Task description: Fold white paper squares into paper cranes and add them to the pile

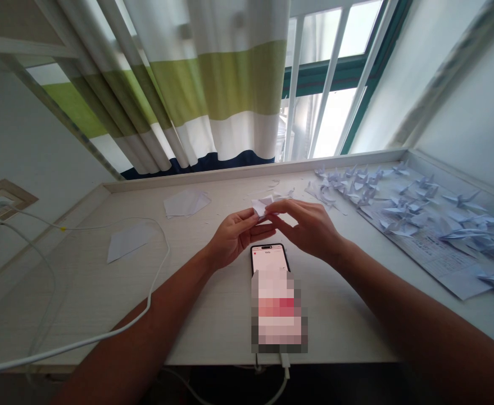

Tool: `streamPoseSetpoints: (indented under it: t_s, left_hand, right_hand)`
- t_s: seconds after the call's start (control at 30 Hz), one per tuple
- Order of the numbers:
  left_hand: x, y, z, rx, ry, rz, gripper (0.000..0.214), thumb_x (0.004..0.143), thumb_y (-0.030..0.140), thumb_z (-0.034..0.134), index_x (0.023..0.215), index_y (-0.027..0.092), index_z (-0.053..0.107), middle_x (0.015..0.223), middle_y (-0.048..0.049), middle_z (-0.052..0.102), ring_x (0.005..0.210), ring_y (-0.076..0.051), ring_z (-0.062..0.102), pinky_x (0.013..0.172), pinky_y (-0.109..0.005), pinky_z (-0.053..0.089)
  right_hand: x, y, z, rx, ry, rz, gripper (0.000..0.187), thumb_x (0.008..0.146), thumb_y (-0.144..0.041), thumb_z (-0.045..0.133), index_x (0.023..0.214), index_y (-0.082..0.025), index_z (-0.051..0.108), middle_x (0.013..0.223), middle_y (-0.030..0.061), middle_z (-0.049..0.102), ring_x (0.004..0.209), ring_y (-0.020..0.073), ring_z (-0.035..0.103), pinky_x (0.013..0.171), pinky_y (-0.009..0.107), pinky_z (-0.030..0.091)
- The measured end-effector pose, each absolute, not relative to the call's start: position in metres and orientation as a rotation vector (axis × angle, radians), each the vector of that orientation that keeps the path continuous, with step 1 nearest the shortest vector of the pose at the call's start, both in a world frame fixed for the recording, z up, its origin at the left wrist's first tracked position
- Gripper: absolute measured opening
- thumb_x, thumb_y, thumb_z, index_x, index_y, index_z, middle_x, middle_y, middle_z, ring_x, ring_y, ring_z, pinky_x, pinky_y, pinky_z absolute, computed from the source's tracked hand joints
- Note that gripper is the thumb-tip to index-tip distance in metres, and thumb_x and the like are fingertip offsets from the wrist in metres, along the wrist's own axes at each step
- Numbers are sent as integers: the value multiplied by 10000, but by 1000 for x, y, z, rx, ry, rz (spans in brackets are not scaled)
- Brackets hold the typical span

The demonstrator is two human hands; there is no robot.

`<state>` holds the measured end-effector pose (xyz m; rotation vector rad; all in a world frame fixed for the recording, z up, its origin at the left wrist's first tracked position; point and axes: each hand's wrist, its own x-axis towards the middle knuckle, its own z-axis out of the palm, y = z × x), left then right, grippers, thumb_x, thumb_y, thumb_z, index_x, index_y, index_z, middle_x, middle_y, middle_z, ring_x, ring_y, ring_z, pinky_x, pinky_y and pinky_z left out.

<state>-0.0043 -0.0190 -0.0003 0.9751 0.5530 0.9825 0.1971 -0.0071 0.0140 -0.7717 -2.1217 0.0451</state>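
Note:
A small piece of folded white paper [262,206] is held between both hands above the middle of the desk. My left hand [239,233] grips its left side, thumb on top and fingers beneath. From the right, my right hand [303,220] pinches the paper's other edge with thumb and forefinger. The fingers hide part of the folds, so the paper's exact shape cannot be made out. Just below the hands lies a phone [270,259] with its screen lit, partly blurred out.
Many folded paper cranes [424,197] cover the desk's right side, some on a printed sheet [453,275]. Loose paper sheets [185,202] lie at the left, paper scraps [326,194] behind the hands. A white cable [162,230] crosses over my left forearm. A raised rim [247,169] edges the desk's back.

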Motion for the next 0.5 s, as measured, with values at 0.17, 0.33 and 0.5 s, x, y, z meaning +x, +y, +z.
streamPoseSetpoints:
  t_s: [0.17,0.33,0.5]
  left_hand:
    - [-5,-18,-5,1061,596,1010,339,843,262,819,1159,158,756,1154,-123,782,1115,-293,751,1112,-494,522]
    - [0,-16,-10,1097,747,1106,307,827,338,843,1035,124,770,1017,-129,802,1019,-292,775,1026,-513,572]
    - [9,-19,-10,1084,817,1195,348,772,385,884,980,129,774,930,-113,808,925,-284,791,981,-511,595]
  right_hand:
    - [190,-12,16,-846,-1905,350,122,939,-298,713,1048,-246,698,948,37,803,846,233,783,756,405,632]
    - [185,-13,10,-801,-1980,357,97,966,-261,666,1055,-232,693,967,45,794,840,219,771,742,396,634]
    - [183,-9,4,-783,-2141,129,166,982,-212,617,1136,-201,675,1033,90,760,916,236,707,736,384,582]
